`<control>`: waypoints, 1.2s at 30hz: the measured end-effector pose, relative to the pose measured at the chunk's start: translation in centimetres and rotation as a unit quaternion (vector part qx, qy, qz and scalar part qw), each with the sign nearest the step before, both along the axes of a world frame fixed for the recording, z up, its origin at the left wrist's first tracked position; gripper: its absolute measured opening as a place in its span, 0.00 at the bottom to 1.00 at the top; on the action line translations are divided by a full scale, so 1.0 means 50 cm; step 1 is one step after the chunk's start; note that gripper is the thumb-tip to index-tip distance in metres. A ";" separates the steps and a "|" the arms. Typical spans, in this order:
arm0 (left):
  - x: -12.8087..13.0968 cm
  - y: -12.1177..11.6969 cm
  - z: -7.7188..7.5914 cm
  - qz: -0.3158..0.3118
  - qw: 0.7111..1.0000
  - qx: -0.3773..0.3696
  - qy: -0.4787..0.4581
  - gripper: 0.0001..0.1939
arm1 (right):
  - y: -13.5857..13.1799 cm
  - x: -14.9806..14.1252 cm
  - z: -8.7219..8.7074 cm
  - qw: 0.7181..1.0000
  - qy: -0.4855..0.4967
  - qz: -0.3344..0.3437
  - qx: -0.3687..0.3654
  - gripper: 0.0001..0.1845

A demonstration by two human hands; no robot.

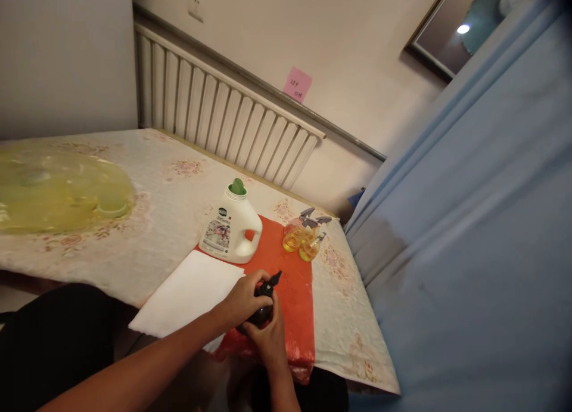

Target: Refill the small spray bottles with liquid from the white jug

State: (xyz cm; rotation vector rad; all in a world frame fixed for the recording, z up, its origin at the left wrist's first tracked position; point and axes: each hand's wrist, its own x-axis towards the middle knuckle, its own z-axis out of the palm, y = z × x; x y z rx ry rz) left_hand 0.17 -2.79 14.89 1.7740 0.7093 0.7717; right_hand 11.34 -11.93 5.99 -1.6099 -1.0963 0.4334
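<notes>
A puffy, translucent yellow plastic bag point(58, 188) lay at the far left of a table spread with a pale, flower-printed cloth point(156, 206), its contents too blurred to identify. A flat sheet of plain white material point(187, 296) sloped toward the table's front edge, perhaps set there to catch drips or for wiping.

Behind it, a large white plastic jug point(229, 228) with a printed label and a moulded handle stood upright, a green piece point(238, 186) showing in its uncapped mouth; the upright stance probably kept whatever was inside from spilling.

At the front of the table, both hands gripped a small dark bottle with a pointed black nozzle point(263, 314). The left hand point(245, 299) closed its fingers around the upper part near the nozzle, while the right hand point(270, 333) wrapped the body lower down, a hold that seemed meant to steady the base against the top.

The bottle sat over a glossy red plastic sheet point(298, 296), likely laid to protect the cloth. Beyond, small clear spray bottles of yellow liquid point(308, 248) clustered upright, apart from the hands. A long blue curtain point(469, 221) hung at right.
</notes>
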 end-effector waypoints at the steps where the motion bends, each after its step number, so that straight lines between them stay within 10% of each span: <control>1: 0.000 -0.001 0.002 0.016 1.000 0.004 -0.004 0.16 | 0.000 -0.002 0.000 1.000 -0.001 0.003 0.002 0.49; 25: -0.086 0.072 0.092 0.083 0.941 -0.160 -0.288 0.22 | 0.013 0.018 -0.028 0.999 0.041 -0.031 -0.008 0.54; 36: -0.138 0.120 -0.049 -0.029 0.804 -0.450 -0.387 0.17 | 0.020 0.000 -0.069 0.992 0.013 -0.124 0.000 0.46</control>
